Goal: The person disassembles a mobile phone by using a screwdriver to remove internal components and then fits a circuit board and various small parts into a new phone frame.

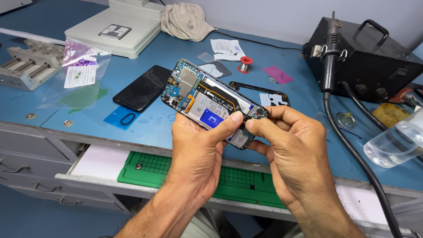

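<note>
With its back cover already off, the opened phone (207,103) is pinched by the left hand (198,145), while the right hand (291,150) nips its five-o'clock corner.

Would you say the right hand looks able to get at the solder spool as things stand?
Probably not at once: the right hand and left hand both grip the opened phone. The solder spool lies beyond it on the bench, with nothing over it.

Clear plastic bag (79,79) with white label, far left of the fingers (235,118). Black phone screen (143,87) lies just left. Blue-and-white label (211,115) sits directly under the fingertips.
</note>
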